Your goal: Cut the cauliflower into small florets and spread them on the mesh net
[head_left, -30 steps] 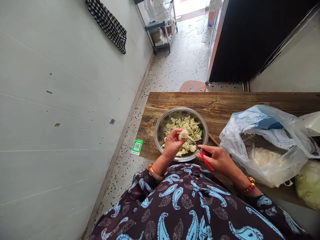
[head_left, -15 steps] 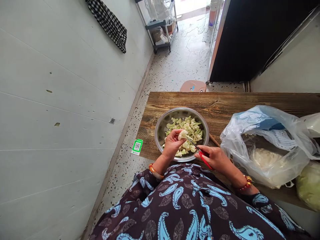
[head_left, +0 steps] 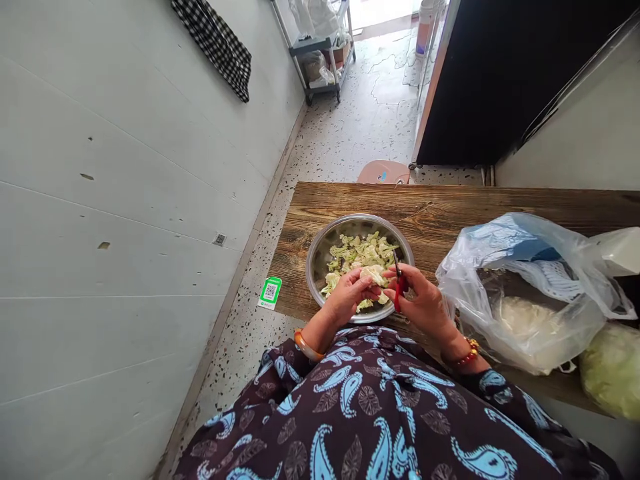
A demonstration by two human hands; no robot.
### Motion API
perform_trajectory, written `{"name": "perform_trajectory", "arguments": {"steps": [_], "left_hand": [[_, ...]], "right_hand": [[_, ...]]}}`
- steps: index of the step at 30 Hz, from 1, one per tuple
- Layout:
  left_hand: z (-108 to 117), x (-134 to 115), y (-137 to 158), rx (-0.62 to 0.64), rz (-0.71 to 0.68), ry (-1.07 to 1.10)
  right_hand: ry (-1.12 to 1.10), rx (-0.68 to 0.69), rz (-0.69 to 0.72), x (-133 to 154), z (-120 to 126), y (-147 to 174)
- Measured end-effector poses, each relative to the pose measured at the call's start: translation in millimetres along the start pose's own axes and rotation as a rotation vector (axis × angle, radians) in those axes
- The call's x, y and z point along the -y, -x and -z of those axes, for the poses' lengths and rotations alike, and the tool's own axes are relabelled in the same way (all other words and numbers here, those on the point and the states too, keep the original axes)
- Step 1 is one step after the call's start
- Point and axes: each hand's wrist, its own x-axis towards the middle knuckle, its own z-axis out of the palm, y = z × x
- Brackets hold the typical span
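Observation:
My left hand (head_left: 350,293) is closed on a pale cauliflower floret (head_left: 373,274), held over a metal bowl (head_left: 320,245). In my right hand (head_left: 421,303) is a pair of scissors (head_left: 399,287) with red handles, its dark blades pointing up and away from me. The right fingertips are close to the floret's right side; whether they touch it I cannot tell. Cut cauliflower pieces (head_left: 367,250) lie in the bowl beneath both hands, which hide part of them.
The bowl stands on a dark wooden table (head_left: 450,200). To the right are an open clear plastic bag (head_left: 465,267) with pale contents and a wrapped green vegetable (head_left: 613,370). A green QR card (head_left: 271,292) sits at the table's left edge, and a pink stool (head_left: 383,171) stands beyond.
The scissors have swung from pointing left at the floret to pointing upward. My right hand has come nearer to my left, and the floret is turned and lower.

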Motion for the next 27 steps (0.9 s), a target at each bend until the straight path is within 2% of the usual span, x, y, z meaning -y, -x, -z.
{"name": "perform_trajectory", "arguments": {"steps": [3,6,8,10,14,18,21,27], "left_hand": [[0,3,3,0.076,0.045,-0.054],[1,4,3,0.064,0.078,-0.171],[3,3,1,-0.009,0.003,-0.309],[5,1,0,-0.053,-0.143,-0.455],[7,0,-4,-0.022,-0.365,-0.669],[8,1,-5,-0.015,-0.447,-0.761],[7,3,-4,-0.031,-0.496,-0.794],[5,7,-2,-0.047,-0.517,-0.82]], "right_hand": [[0.054,-0.024,0.043,-2,-3,-4],[0.039,-0.036,-0.019,-6,-4,-6],[0.014,-0.026,-0.055,-10,-5,-6],[-0.017,-0.009,-0.066,-12,-7,-6],[-0.09,0.013,-0.092,-11,-10,-5],[-0.174,0.03,-0.14,-7,-11,-5],[-0.169,-0.01,-0.155,-4,-14,-6],[-0.141,-0.062,-0.178,-5,-22,-4]]}}
